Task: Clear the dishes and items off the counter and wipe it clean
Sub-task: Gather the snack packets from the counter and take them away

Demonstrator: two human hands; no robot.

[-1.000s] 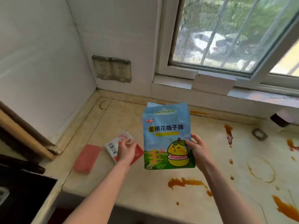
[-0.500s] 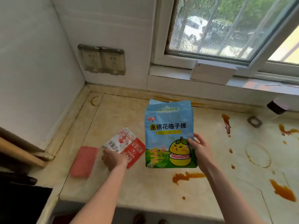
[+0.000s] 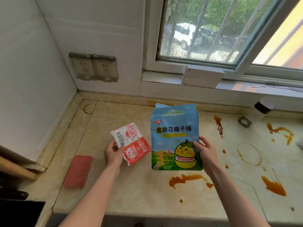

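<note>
My right hand (image 3: 205, 152) grips the right edge of a tall blue snack bag (image 3: 174, 136) with a yellow pomelo cartoon, held upright above the beige counter (image 3: 139, 190). My left hand (image 3: 114, 154) pinches the near left corner of a red-and-white packet (image 3: 131, 141), which is tilted and lifted off the counter. A pink sponge cloth (image 3: 78, 171) lies flat on the counter left of my left arm. Orange-brown sauce stains (image 3: 186, 178) and ring marks (image 3: 249, 154) cover the counter's right half.
A white wall and covered sockets (image 3: 93, 68) close the far left corner. Along the back runs the window sill with a white box (image 3: 202, 77). A dark-capped bottle (image 3: 262, 108) and a small metal square (image 3: 244, 122) sit at the back right. A dark stove edge (image 3: 19, 210) lies lower left.
My left hand closed on the red-and-white packet and lifted it off the counter. The blue bag stayed in my right hand, and the camera tilted up slightly.
</note>
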